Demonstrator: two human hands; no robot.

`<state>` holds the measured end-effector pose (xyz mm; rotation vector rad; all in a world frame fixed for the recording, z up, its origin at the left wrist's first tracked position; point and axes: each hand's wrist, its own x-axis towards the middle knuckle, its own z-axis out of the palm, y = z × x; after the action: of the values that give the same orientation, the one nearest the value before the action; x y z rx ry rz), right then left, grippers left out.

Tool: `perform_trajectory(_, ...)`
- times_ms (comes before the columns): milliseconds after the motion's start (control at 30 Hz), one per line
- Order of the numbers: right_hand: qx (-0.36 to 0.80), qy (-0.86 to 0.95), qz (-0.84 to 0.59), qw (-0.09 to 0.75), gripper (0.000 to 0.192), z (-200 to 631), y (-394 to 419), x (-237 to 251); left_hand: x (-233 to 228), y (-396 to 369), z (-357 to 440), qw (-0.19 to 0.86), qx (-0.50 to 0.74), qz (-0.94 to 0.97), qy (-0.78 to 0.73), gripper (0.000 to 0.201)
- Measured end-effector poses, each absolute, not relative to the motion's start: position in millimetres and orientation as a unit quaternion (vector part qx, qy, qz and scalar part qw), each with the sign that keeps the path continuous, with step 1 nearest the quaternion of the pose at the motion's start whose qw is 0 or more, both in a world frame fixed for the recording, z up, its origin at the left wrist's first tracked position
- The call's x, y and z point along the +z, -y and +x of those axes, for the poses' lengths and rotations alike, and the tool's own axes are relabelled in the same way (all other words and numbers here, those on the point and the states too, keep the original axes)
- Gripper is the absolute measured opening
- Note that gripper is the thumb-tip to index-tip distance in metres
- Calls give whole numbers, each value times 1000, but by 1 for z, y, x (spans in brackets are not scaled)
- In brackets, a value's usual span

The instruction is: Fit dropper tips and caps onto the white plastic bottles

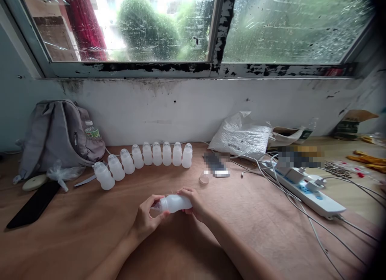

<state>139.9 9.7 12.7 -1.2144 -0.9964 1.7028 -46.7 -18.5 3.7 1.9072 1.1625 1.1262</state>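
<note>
A frosted white baby bottle lies sideways between my two hands, just above the table. My left hand is closed round its nipple end, fingers and thumb on the collar. Round the base of the bottle my right hand is wrapped. A small clear cap rests on the table beyond my right hand. Farther back, several similar bottles stand upright in a curved row, from a bottle at the left to a bottle at the right, with clear caps on top.
A grey backpack leans at the back left, near a black flat case. At the right a white power strip trails several cables. A silvery plastic package lies against the wall, and a blurred phone-like object before it.
</note>
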Motion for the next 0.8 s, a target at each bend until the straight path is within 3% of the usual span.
perform_trajectory(200,691,400,-376,470,33,135,-7,13,0,5,-41,502,512,552,-426,60)
perform_trajectory(333,654,433,-359,507,31,128,-2,15,8,4,-39,567,484,508,-430,49)
perform_trajectory(467,587,570,-352,454,32,126,4,18,16,9,-40,643,507,428,-383,44)
perform_trajectory(633,404,730,-379,400,19,131,3,15,18,6,-47,769,460,297,-329,41)
perform_trajectory(800,109,749,-469,455,17,154,-22,1,17,3,-51,789,462,253,-316,40)
